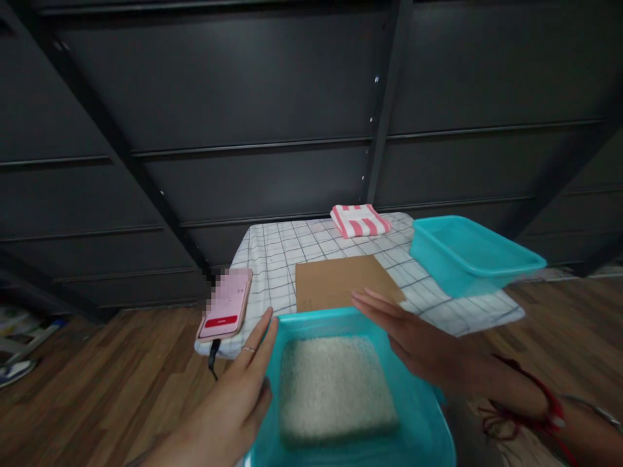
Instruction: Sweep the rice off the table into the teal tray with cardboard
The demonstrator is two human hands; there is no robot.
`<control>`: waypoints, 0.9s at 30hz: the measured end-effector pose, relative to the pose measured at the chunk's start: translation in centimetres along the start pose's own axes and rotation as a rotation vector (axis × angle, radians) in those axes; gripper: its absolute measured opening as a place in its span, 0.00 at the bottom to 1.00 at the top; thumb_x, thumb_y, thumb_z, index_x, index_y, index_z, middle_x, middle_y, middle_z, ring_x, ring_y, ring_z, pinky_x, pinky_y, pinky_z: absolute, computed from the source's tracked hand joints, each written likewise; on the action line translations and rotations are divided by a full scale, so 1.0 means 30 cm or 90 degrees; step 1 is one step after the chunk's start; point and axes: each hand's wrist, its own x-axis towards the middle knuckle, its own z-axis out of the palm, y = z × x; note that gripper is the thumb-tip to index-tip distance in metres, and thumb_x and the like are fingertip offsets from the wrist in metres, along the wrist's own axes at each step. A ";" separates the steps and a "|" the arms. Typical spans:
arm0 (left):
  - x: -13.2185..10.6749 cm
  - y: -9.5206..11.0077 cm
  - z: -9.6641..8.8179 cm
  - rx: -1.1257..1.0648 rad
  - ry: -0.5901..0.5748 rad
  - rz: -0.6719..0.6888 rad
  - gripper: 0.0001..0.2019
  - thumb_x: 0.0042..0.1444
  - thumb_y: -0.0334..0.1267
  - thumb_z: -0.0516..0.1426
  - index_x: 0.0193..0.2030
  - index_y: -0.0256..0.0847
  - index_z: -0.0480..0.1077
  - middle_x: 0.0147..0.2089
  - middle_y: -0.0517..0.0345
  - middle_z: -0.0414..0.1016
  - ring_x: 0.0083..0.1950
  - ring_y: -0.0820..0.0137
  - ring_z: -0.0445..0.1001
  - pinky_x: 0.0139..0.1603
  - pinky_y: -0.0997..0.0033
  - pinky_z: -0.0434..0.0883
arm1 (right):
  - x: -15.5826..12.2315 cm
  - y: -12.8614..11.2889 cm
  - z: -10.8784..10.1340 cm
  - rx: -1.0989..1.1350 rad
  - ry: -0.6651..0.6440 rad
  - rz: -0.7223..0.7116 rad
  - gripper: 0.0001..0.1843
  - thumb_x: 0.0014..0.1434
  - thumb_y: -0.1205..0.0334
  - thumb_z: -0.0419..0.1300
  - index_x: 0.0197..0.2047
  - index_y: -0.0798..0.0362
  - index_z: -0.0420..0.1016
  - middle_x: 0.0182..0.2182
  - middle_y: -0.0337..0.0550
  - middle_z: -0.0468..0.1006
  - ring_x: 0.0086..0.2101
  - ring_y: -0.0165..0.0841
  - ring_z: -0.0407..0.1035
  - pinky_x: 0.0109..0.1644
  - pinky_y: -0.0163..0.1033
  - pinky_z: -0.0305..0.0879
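A turquoise plastic tub (423,415) stands close in front of me, cut off by the lower picture edge. On its floor lies a pale, grainy, squarish mass (335,386) that looks like rice. My left hand (238,389) is at the tub's left rim, with two fingers stretched forward and a ring on one. My right hand (413,334) reaches over the far right corner, its fingers straight and close together. Neither hand grips anything that I can see; whether they touch the rim is hard to tell.
A checked cloth (277,253) covers the table. On it are a brown cardboard piece (341,279), a folded pink-and-white striped towel (360,221), a second turquoise tub (452,266) at right, and a phone (228,301) with a cable (213,357) at left. A dark panelled wall (257,84) stands behind.
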 end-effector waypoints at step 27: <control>0.318 -0.150 0.026 -0.144 -0.202 -0.078 0.34 0.61 0.39 0.47 0.69 0.50 0.31 0.70 0.56 0.38 0.67 0.58 0.52 0.62 0.57 0.62 | 0.185 0.216 -0.160 -0.030 -0.129 0.189 0.30 0.57 0.67 0.48 0.64 0.57 0.56 0.61 0.53 0.60 0.59 0.43 0.55 0.60 0.51 0.59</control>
